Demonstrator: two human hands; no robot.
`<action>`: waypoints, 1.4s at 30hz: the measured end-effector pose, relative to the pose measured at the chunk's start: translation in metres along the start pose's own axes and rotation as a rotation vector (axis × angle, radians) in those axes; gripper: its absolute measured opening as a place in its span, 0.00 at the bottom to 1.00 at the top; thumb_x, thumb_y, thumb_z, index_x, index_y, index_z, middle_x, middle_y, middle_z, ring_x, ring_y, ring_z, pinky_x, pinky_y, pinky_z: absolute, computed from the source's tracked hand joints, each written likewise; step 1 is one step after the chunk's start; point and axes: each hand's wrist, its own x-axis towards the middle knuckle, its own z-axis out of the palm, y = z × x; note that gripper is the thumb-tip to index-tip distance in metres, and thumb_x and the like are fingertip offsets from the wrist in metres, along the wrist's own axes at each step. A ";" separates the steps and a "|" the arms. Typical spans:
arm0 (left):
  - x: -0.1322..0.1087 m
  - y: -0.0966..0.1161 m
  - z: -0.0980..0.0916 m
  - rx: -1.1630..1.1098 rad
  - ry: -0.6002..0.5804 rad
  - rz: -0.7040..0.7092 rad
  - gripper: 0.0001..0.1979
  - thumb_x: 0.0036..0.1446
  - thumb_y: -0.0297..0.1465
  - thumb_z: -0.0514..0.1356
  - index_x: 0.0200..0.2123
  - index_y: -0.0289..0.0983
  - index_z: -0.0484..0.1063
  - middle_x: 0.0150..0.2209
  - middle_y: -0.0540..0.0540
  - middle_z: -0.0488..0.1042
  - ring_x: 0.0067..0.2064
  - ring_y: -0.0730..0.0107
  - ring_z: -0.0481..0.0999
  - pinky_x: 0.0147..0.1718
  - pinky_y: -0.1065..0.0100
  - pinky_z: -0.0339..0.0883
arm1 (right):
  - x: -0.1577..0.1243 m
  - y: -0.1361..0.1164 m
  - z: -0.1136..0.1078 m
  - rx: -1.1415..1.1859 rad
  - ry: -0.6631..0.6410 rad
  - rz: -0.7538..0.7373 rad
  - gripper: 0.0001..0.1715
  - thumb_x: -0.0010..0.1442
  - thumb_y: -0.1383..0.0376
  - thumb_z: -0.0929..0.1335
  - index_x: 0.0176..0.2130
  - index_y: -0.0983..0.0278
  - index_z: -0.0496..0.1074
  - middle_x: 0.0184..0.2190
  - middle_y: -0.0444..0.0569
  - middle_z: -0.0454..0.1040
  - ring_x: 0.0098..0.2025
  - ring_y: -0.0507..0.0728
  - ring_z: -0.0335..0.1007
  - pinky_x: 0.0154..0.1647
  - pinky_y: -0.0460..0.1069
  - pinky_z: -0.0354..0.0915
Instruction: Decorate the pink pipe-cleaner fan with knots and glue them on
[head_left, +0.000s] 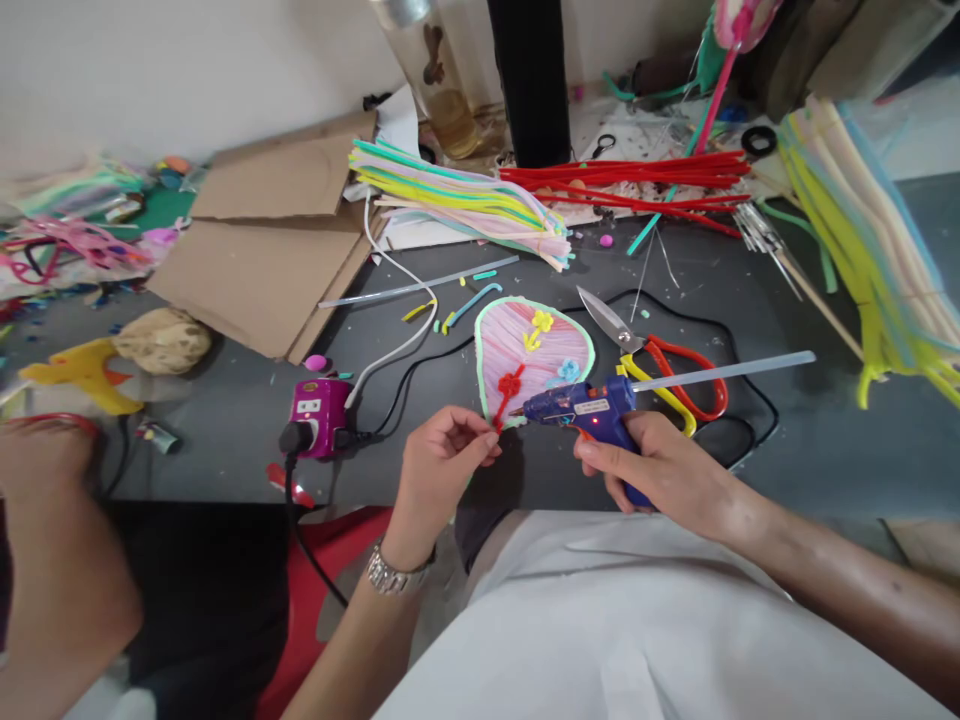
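My right hand (pixel 660 475) is wrapped round the grip of a blue hot glue gun (pixel 592 408). A clear glue stick (pixel 735 370) juts out of its back to the right, and its nozzle points left at the lower edge of a pink fan-shaped craft piece (pixel 525 345) edged in green. The piece carries a yellow flower, a blue flower and a red flower with a stem (pixel 508 392). My left hand (pixel 442 470), with a metal watch on the wrist, pinches the bottom of that red stem at the piece's lower tip.
Scissors with red and yellow handles (pixel 660 365) lie open just right of the craft piece. A pink power adapter (pixel 319 415) with cables sits to the left. Bundles of pastel sticks (pixel 465 200), red sticks (pixel 630 180) and yellow-green ones (pixel 877 240) lie behind. Cardboard (pixel 262 240) lies at the left; another person's arm (pixel 52 560) is at the far left.
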 end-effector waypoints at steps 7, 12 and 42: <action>0.001 -0.001 -0.003 -0.104 -0.006 -0.052 0.12 0.47 0.33 0.73 0.29 0.35 0.72 0.25 0.49 0.79 0.28 0.72 0.79 0.29 0.72 0.74 | 0.002 -0.007 0.005 -0.111 -0.054 -0.002 0.20 0.61 0.50 0.68 0.28 0.62 0.68 0.13 0.39 0.65 0.16 0.49 0.59 0.19 0.45 0.54; 0.001 -0.004 -0.003 -0.161 -0.011 -0.060 0.14 0.46 0.32 0.74 0.29 0.35 0.71 0.28 0.49 0.79 0.28 0.72 0.79 0.30 0.71 0.75 | 0.002 -0.013 0.009 -0.146 -0.069 -0.031 0.21 0.60 0.51 0.68 0.23 0.60 0.63 0.13 0.39 0.63 0.17 0.50 0.59 0.20 0.46 0.58; 0.002 -0.005 -0.002 -0.232 -0.043 -0.021 0.15 0.47 0.30 0.74 0.27 0.35 0.68 0.27 0.50 0.79 0.28 0.73 0.78 0.30 0.72 0.74 | 0.005 -0.008 0.012 -0.303 -0.058 -0.039 0.23 0.61 0.49 0.65 0.23 0.60 0.60 0.16 0.40 0.62 0.20 0.50 0.60 0.23 0.47 0.56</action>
